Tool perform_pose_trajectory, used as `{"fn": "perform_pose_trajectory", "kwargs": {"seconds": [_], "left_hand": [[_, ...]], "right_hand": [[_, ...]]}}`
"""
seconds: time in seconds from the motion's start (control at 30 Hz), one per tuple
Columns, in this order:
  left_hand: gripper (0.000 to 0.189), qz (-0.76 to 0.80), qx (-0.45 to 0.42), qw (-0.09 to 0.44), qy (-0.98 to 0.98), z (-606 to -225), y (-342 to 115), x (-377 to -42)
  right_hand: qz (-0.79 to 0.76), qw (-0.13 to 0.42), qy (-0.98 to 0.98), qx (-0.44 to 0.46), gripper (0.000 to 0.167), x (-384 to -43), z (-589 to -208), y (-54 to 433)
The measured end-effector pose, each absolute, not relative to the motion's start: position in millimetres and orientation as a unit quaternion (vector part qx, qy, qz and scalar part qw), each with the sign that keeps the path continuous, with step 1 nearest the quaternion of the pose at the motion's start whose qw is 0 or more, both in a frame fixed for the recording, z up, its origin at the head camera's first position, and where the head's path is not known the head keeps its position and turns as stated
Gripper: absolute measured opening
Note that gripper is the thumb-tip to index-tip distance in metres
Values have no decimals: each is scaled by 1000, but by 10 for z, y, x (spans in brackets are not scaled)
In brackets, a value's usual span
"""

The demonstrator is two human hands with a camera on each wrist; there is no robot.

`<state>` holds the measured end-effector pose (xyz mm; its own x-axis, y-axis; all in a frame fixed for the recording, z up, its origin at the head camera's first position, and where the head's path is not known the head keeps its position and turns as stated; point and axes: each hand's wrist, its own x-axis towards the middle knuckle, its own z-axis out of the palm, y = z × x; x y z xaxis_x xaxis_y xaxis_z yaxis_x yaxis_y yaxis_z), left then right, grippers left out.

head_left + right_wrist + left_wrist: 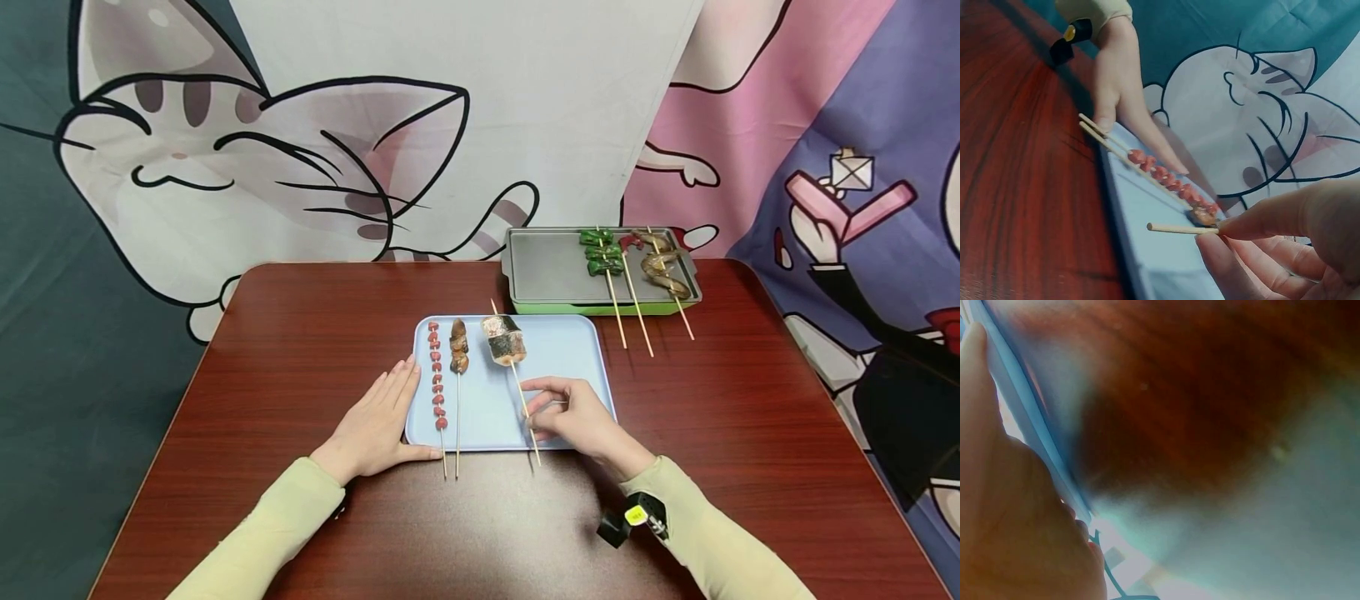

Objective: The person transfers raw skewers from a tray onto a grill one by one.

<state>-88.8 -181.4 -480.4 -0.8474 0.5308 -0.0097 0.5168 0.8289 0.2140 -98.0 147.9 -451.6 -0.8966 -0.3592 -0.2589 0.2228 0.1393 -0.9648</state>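
My right hand pinches the bare stick of a skewer between thumb and fingers, low on its length. This skewer carries a thick pale piece with dark bands, over the right-middle part of a light blue tray. In the right wrist view the stick's blunt end pokes out past the fingertips. My left hand rests against the tray's left edge with straight fingers, thumb at the near corner. Beside it lie a skewer of small red pieces and a skewer of brown pieces, their sticks overhanging the near rim.
Behind the tray at the right stands a grey-topped green grill pan. On it lie a green skewer, a skewer with a dark red piece and a brown wavy skewer, sticks toward me. The brown table meets a printed cloth behind.
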Motion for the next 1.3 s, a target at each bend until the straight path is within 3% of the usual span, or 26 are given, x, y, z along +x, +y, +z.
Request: {"fn": "perform_pose_trajectory", "kwargs": {"seconds": [0.73,1.3], "left_hand": [[124,105,278,17,955,-4841,-1830,-871],[123,101,281,17,954,-4827,-1829,-875]], "right_hand": [[-625,116,768,-76,52,-1355,-3978,1787],[-590,77,803,-46,49,-1862,-3772,1974]]}}
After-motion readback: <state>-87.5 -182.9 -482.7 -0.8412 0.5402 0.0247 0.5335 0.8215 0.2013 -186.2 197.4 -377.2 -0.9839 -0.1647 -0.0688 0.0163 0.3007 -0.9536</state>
